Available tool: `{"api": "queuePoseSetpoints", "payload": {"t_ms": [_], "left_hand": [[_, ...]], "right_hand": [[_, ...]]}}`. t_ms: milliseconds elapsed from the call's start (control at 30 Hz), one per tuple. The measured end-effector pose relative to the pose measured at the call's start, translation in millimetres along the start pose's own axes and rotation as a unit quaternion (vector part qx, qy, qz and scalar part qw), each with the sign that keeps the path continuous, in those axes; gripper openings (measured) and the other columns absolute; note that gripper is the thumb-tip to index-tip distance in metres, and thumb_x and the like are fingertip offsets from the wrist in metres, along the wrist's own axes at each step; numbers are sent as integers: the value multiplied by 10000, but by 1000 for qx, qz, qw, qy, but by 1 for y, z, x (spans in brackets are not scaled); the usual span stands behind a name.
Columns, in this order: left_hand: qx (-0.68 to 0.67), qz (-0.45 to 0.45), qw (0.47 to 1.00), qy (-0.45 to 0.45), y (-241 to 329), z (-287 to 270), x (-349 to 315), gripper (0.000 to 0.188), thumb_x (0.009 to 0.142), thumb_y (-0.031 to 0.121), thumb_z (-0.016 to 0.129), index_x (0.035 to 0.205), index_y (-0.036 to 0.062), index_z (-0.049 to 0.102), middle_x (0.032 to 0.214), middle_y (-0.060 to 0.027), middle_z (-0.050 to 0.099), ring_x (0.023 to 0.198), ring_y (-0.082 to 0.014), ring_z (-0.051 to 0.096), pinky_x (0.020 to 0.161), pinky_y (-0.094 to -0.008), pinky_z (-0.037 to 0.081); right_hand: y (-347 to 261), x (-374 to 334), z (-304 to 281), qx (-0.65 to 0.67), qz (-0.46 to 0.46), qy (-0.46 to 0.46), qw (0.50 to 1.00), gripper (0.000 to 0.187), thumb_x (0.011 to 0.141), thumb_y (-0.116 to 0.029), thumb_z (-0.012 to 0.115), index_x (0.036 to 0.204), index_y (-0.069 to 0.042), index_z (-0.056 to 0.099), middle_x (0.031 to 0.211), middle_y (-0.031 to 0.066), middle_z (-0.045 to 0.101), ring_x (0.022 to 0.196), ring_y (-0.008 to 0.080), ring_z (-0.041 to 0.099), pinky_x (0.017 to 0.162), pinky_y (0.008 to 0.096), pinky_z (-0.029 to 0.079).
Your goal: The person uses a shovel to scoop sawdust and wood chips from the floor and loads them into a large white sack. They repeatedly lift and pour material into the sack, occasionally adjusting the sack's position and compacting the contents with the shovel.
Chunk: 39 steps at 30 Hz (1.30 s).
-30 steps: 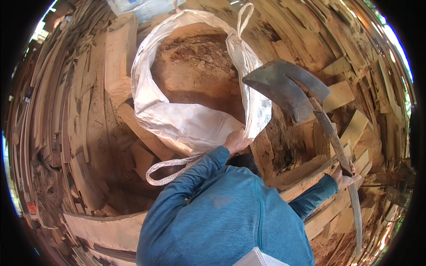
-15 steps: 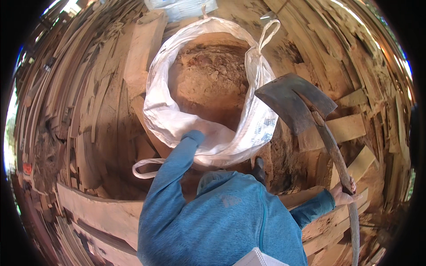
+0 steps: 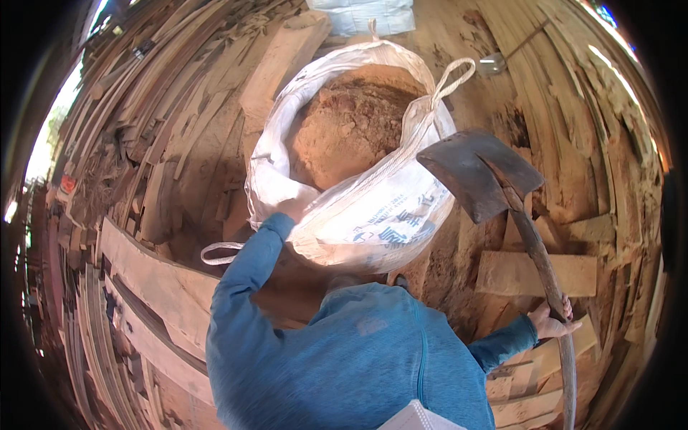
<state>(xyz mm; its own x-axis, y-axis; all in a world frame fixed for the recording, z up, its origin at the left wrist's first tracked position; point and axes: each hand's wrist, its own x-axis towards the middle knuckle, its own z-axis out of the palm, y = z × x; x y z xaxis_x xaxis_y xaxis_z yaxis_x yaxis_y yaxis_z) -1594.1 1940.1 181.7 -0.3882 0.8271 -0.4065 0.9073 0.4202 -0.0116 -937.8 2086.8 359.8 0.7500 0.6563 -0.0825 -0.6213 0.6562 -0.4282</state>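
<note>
**At the sack's near rim: left hand on fabric, right hand on shovel handle**

At the near rim of the white woven sack (image 3: 373, 215), the left hand (image 3: 290, 211) rests at the edge of the fabric where the blue sleeve (image 3: 251, 265) ends. The hand itself is mostly hidden by the cloth, so whether its fingers are closed on the rim or only pressed against it cannot be told. The right hand (image 3: 550, 321) is wrapped closed around the wooden handle of the shovel (image 3: 494, 179), partway down the shaft, with the dark metal blade raised just beside the sack's right side.

The sack stands upright among stacked timber offcuts (image 3: 165, 165), its mouth open and filled nearly to the brim with reddish-brown earth (image 3: 344, 129). Two lifting loops are visible: one at the far right rim (image 3: 451, 75), one lying low at the near left (image 3: 218, 252).

Judgement on handling: a sack this full will be very heavy and will not slide readily. The woven wall is soft and will fold or slump where pulled, spilling loose soil. The loops are the sound holding points; the rim fabric offers only a steadying grip. The shovel is stiff and blade-heavy, and one-handed control at mid-shaft is marginal.

A plank (image 3: 537, 272) lies beneath the shovel shaft.
</note>
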Motion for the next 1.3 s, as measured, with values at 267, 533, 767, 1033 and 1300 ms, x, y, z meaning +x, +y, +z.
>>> {"api": "queuePoseSetpoints", "payload": {"t_ms": [267, 533, 767, 1033, 1300], "left_hand": [[-764, 287, 524, -242, 362, -141, -76, 775, 918, 528, 466, 1448, 20, 218, 1276, -267, 480, 1188, -296, 503, 1046, -401, 399], [-996, -1, 26, -86, 390, -180, 22, 352, 820, 349, 693, 706, 144, 431, 563, 16, 417, 547, -148, 480, 650, -365, 459], [-993, -88, -44, -69, 333, -124, 92, 293, 783, 259, 697, 670, 182, 438, 539, 61, 401, 477, -88, 429, 572, -321, 430], [-995, -85, 6, -50, 267, -82, 129, 257, 774, 213, 648, 625, 176, 441, 475, 52, 394, 425, -103, 418, 485, -316, 432], [-988, -94, 116, 27, 63, -9, 206, 265, 848, 210, 625, 667, 109, 459, 526, -66, 466, 507, -238, 497, 556, -391, 453]], "right_hand": [[94, -50, 83, -70, 128, -168, 975, 419, 944, -459, 479, 790, -72, 525, 767, 64, 575, 818, 213, 580, 847, 401, 478], [134, -88, 88, -148, 209, -273, 927, 430, 953, -480, 441, 1002, -64, 537, 1029, 85, 585, 972, 218, 579, 952, 399, 453], [21, -5, 108, -306, -149, -270, 901, 464, 926, -481, 466, 943, -24, 547, 914, 137, 594, 927, 237, 594, 880, 373, 503], [-14, 51, 65, -231, -89, -97, 964, 298, 858, -177, 616, 656, -124, 403, 622, -3, 362, 573, 136, 395, 581, 286, 378], [148, -120, 59, -223, 98, -120, 962, 245, 867, -136, 544, 682, -124, 383, 651, -15, 326, 604, 107, 366, 622, 260, 375]]}}
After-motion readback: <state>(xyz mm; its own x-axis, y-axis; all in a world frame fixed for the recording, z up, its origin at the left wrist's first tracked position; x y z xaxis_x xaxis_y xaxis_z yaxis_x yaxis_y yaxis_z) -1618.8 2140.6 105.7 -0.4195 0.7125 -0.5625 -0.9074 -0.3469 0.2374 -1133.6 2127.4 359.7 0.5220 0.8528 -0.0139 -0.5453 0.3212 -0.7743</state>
